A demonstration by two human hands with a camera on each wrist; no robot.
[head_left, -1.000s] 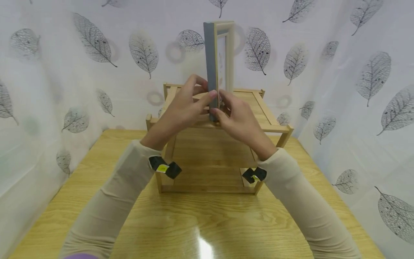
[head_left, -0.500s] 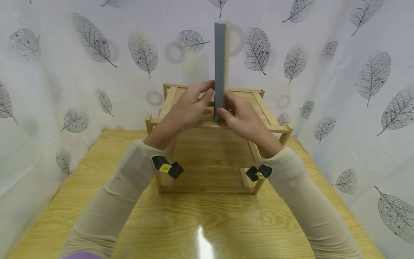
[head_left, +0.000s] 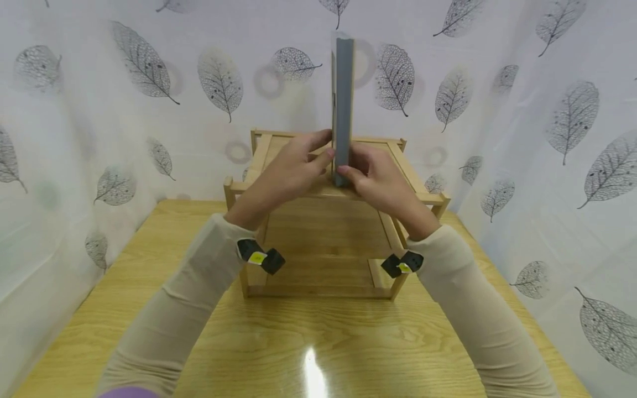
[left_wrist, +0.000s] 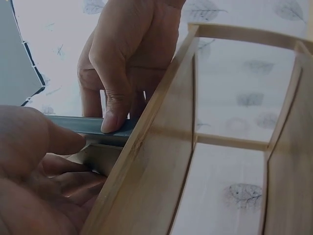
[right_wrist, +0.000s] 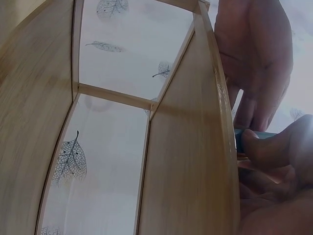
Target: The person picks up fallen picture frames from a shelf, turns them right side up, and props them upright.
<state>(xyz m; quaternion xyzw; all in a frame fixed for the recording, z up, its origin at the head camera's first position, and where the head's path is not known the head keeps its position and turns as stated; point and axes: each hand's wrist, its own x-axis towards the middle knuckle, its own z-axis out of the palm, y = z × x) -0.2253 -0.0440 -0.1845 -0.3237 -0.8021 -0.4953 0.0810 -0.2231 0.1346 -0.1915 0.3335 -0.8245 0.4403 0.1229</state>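
A white curtain (head_left: pixel 547 182) printed with gray skeleton leaves hangs behind and along both sides of a glossy wood-grain table (head_left: pixel 278 337), where a streak of light shines near the front edge. On the table stands a tiered light-wood shelf rack (head_left: pixel 323 237), its upper board bordered by narrow rails and its sides open in both wrist views. A person's arms, in a beige left sleeve (head_left: pixel 169 304) and a matching right sleeve (head_left: pixel 483 304), reach toward the top of the rack. There a picture frame (head_left: pixel 344 105) stands upright on the upper board, close to the front rail, its gray edge turned to the wearer (the picture side is out of sight at this angle). The right hand (head_left: pixel 380 174) grips the frame low down, thumb pressed on the gray edge and fingers bent along the side. The left hand (head_left: pixel 301 160) holds the frame from the opposite side, thumb and fingers bent at a thin pale panel (head_left: pixel 334 99) just beside the gray edge. Black wrist mounts (head_left: pixel 272 261), each with a yellow label (head_left: pixel 257 257), sit at the cuffs. A purple patch (head_left: pixel 129 393) shows at lower left.
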